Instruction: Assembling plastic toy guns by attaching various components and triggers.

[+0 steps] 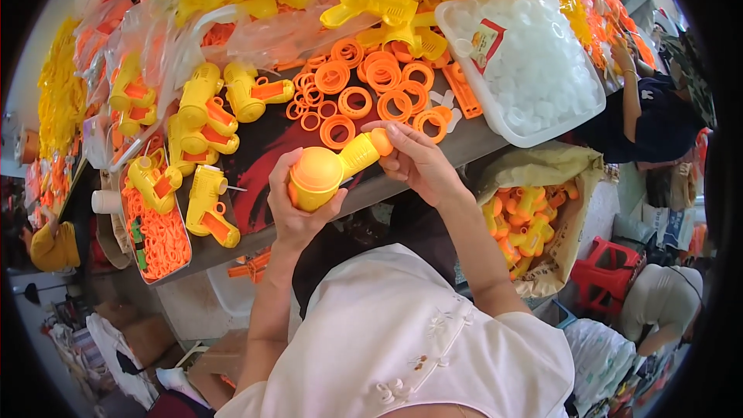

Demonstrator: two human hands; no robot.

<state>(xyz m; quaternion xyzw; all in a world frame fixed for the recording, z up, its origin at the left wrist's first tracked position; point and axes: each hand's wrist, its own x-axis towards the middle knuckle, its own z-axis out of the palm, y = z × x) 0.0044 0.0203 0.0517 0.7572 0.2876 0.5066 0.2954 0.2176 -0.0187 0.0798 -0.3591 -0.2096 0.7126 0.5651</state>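
Observation:
Just in front of the table edge I hold a yellow and orange plastic toy [358, 155] with both hands. It has a round body under an orange dome, and a ribbed yellow barrel that ends in an orange tip. My left hand [292, 220] wraps around the round body. At the other end, the fingers of my right hand [422, 164] are closed on the orange tip. Orange plastic rings [355, 102] of several sizes lie on the table beyond my hands. Left of them are several yellow toy bodies with orange triggers [203, 101].
A white tub [517, 125] of translucent caps stands at the right, near a woven sack [586, 186] of yellow and orange toys. Small orange parts fill a tray [186, 257] at the left. Yellow shells [379, 1] heap at the back. Other people work on both sides.

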